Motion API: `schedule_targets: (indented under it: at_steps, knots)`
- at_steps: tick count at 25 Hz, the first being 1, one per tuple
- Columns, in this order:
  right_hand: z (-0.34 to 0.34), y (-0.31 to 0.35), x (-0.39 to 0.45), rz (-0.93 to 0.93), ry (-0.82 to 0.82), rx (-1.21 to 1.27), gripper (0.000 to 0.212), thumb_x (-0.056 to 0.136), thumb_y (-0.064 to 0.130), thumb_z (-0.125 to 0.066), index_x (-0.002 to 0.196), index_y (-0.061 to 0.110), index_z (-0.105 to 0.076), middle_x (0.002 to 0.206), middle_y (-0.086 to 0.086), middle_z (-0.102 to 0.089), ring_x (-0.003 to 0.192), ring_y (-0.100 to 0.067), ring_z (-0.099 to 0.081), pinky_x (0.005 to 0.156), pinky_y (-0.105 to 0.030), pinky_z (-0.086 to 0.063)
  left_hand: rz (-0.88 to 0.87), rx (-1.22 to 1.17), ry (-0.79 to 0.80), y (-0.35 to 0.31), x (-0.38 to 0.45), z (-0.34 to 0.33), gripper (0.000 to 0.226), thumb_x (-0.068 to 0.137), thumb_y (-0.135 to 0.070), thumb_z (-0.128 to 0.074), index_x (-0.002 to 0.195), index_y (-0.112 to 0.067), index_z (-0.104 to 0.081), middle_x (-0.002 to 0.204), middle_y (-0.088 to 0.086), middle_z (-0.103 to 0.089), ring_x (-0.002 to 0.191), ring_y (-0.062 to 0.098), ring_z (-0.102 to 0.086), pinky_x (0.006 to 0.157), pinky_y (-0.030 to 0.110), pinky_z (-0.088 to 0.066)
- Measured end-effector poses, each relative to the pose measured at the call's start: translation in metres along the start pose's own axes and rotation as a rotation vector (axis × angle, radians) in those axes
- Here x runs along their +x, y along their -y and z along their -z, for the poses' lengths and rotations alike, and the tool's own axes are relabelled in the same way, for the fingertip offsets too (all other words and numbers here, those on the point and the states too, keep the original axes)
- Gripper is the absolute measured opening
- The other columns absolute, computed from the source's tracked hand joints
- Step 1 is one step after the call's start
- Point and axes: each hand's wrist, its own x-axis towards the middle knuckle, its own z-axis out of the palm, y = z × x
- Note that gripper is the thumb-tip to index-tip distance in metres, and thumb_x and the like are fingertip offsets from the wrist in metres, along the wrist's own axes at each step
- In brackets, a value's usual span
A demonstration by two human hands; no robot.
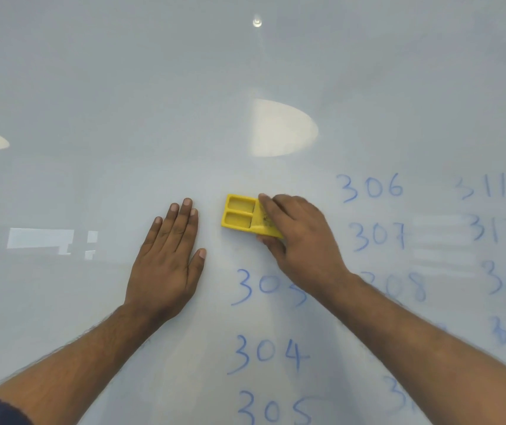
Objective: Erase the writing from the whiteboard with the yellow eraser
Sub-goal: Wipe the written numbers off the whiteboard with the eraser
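Yellow moulded-plastic eraser point(240, 216) pressed to glossy whiteboard point(92, 87) above blue "303" point(268, 286); looks light, rigid | right hand point(297, 240) pinches its long edges | left hand point(166, 262) flat, fingers spread; blue numbers remain

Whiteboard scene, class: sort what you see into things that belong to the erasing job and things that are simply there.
Part of the job:
- whiteboard
- yellow eraser, held by the right hand
- blue numbers, such as 304 and 306

Simply there:
- left hand, flat on the board, holding nothing
- lamp reflections in the board
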Motion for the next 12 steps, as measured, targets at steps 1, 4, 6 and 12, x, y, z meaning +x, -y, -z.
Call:
schedule_targets:
  at_steps: [1, 4, 6, 12]
  knots:
    - [-0.003, 0.008, -0.006, 0.035, 0.026, 0.004, 0.058, 0.085, 0.028, -0.067, 0.135, 0.003, -0.052, 0.117, -0.013, -0.06, 0.101, -0.034, -0.056, 0.088, -0.043, -0.047, -0.004, 0.001, 0.0, 0.0, -0.001, 0.0, 0.064, 0.104, -0.035, -0.029, 0.16, -0.008, -0.016, 0.17, 0.005, -0.011, 0.157, 0.021, -0.009, 0.126, 0.044, -0.014]
    - [0.0, 0.014, -0.036, 0.141, 0.115, -0.018, 0.058, 0.087, 0.027, -0.069, 0.138, 0.005, -0.049, 0.12, -0.01, -0.058, 0.104, -0.032, -0.056, 0.092, -0.043, -0.046, -0.006, 0.0, 0.002, 0.001, -0.003, 0.0, 0.064, 0.104, -0.036, -0.029, 0.16, -0.008, -0.016, 0.169, 0.006, -0.011, 0.157, 0.021, -0.009, 0.126, 0.044, -0.015]
    - [0.01, 0.003, -0.048, 0.201, 0.151, -0.066, 0.056, 0.091, 0.031, -0.064, 0.138, 0.005, -0.049, 0.12, -0.01, -0.059, 0.105, -0.032, -0.056, 0.093, -0.042, -0.046, -0.001, 0.008, 0.006, 0.001, -0.006, 0.0, 0.064, 0.104, -0.036, -0.027, 0.16, -0.008, -0.015, 0.169, 0.005, -0.011, 0.157, 0.021, -0.009, 0.126, 0.045, -0.015]
    - [0.02, -0.021, -0.028, 0.005, 0.026, -0.06, 0.055, 0.088, 0.029, -0.065, 0.135, 0.003, -0.052, 0.115, -0.013, -0.06, 0.099, -0.033, -0.057, 0.085, -0.043, -0.047, 0.025, 0.009, 0.0, -0.004, -0.011, -0.002, 0.064, 0.104, -0.036, -0.028, 0.16, -0.007, -0.016, 0.169, 0.007, -0.012, 0.157, 0.022, -0.009, 0.126, 0.043, -0.012]
